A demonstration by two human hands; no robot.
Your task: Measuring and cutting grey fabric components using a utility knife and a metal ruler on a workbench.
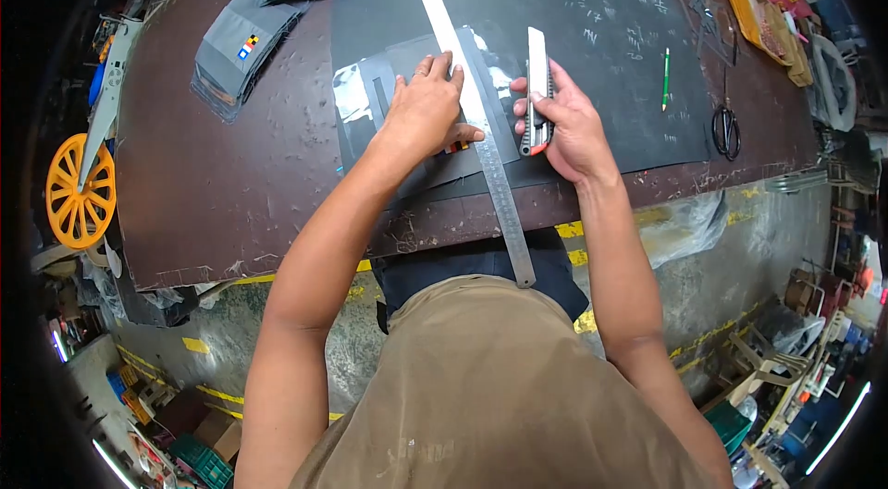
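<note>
My left hand [427,105] presses flat on a long steel ruler [481,133] that runs diagonally across a dark grey sheet piece [370,100] on a large black cutting mat [592,36]. The fingers are spread, with the thumb against the ruler's edge. My right hand [566,123] grips a utility knife [536,91] with a grey and red body, its blade end pointing away from me just right of the ruler. The ruler's near end sticks out past the table's front edge.
The brown worktable [213,184] carries stacks of grey folded pieces [242,49] with small coloured patches at the back left. A green pencil [665,79] and black scissors [726,128] lie to the right. Yellow trays [754,12] stand at the far right, an orange wheel [81,191] at the left.
</note>
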